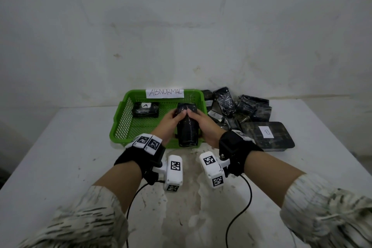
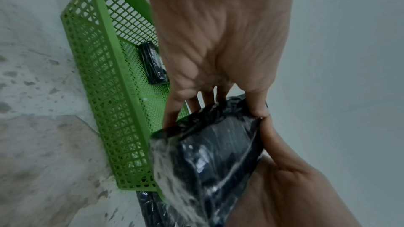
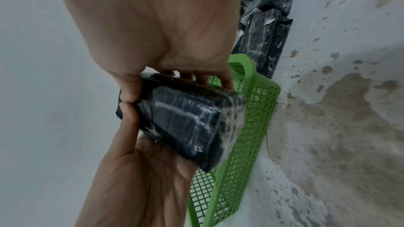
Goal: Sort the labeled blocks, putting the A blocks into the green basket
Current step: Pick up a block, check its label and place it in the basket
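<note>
Stained white table (image 1: 60, 157) meets grey wall (image 1: 181, 26); left hand (image 1: 169, 122) and right hand (image 1: 203, 123) grip wrapped block (image 1: 187, 131).

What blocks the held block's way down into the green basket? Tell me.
Nothing visible does. Both hands, left hand and right hand, hold the wrapped block above the green basket's open floor; the A block inside lies apart, at the far left.
</note>
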`<state>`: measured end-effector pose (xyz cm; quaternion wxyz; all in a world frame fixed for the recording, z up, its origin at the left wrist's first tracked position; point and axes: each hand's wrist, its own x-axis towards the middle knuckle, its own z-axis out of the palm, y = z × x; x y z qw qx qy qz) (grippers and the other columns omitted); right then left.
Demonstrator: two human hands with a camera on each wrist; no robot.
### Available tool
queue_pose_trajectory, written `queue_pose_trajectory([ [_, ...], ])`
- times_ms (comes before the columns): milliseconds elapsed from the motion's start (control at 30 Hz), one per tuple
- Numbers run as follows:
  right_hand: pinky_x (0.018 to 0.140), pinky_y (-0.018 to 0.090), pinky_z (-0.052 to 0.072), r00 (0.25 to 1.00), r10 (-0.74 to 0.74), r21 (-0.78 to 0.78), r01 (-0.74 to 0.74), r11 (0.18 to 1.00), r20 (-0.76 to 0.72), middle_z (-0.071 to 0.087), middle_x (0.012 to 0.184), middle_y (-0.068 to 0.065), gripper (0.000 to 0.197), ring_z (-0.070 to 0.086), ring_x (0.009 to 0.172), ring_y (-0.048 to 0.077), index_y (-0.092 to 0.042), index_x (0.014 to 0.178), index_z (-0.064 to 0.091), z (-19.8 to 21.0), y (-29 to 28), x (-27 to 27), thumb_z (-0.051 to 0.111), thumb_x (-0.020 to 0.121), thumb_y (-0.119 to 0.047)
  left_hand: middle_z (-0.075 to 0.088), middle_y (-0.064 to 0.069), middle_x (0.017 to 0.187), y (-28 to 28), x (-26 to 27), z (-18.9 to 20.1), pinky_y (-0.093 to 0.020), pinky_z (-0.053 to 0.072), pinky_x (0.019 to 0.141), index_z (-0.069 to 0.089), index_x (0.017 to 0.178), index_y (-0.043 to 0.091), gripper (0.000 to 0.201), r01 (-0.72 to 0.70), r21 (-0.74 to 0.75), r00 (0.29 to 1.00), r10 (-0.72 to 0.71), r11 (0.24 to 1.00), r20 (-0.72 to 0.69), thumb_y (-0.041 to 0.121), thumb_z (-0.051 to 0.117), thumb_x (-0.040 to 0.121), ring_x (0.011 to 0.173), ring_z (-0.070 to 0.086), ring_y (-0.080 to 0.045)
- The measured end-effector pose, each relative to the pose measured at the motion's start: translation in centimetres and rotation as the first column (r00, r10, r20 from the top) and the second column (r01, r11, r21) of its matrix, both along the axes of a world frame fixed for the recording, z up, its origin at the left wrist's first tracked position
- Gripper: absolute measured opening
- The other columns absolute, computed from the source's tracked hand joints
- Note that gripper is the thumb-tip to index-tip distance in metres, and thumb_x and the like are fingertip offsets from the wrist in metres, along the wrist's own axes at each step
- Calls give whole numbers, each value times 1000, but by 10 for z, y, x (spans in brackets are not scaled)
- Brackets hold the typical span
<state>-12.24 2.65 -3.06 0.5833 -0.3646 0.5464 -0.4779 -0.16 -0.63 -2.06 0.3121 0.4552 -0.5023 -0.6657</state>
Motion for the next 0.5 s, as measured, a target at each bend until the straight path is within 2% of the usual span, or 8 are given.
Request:
queue_pose_trajectory([
  [133, 106, 44, 44, 999, -27, -1, 27, 1000, 43, 62, 127, 10, 39, 59, 115, 24, -14, 131, 52, -6, -1, -2, 50, 98, -35, 58, -7, 122, 2, 2, -4, -59, 43, 96, 49, 127, 19, 33, 48, -11, 999, -48, 999, 4, 27, 50, 95, 115, 53, -23],
  [267, 110, 46, 38, 995, 77, 17, -78, 997, 58, 61, 130, 5, 45, 55, 123, 23, -22, 133, 53, -12, -1, 0, 54, 93, -44, 58, -10, 124, -3, 2, -4, -51, 44, 98, 44, 135, 14, 41, -50, -39, 998, 48, 998, -43, 26, 48, 96, 110, 57, -23],
  [367, 107, 52, 40, 986, 128, 67, -136, 989, 108, 60, 131, 11, 46, 55, 123, 29, -17, 132, 54, -13, -1, -2, 55, 93, -40, 58, -7, 123, -7, 4, -3, -52, 43, 100, 45, 134, 18, 40, -24, -21, 998, 22, 999, -63, 26, 50, 95, 110, 56, -21],
  [500, 102, 56, 44, 984, 138, 111, -150, 982, 113, 61, 129, 13, 44, 57, 120, 35, -17, 130, 54, -11, 1, -4, 56, 92, -41, 53, -8, 132, -8, 5, -5, -53, 45, 98, 38, 141, 19, 51, 11, -16, 1000, -11, 1000, -17, 25, 53, 93, 112, 55, -23],
])
